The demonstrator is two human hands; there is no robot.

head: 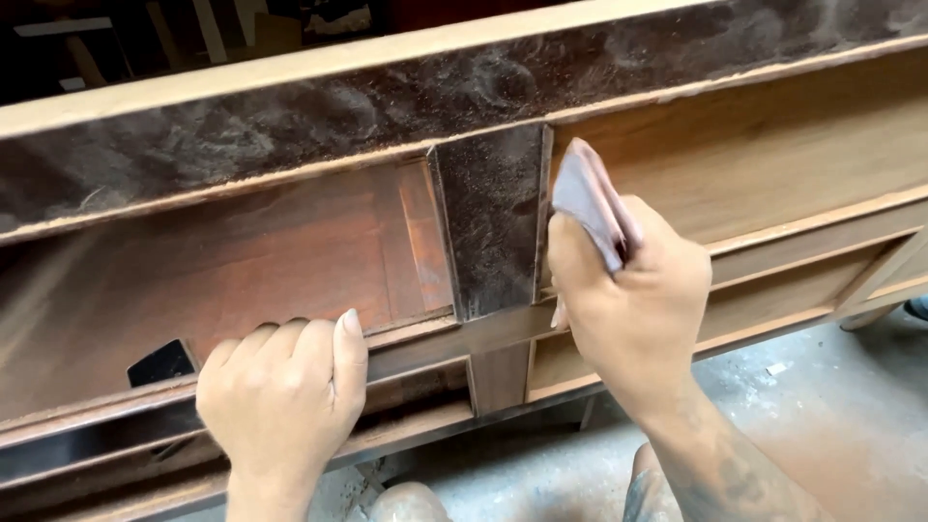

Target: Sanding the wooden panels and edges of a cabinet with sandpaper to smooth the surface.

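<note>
Head view: right hand (633, 290) with fingers clamped on a folded sheet of sandpaper (592, 201), held against the dusty vertical divider (491, 217) of a wooden cabinet frame (290, 126). Left hand (280, 391) lower left, fingers curled together over the front rail (425, 343).

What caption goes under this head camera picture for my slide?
Right hand presses folded sandpaper against a dusty wooden cabinet while the left hand grips its rail.

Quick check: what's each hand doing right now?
Left hand: closed, gripping the wooden cabinet rail.
Right hand: closed on a folded piece of sandpaper, beside the dusty upright divider.
</note>
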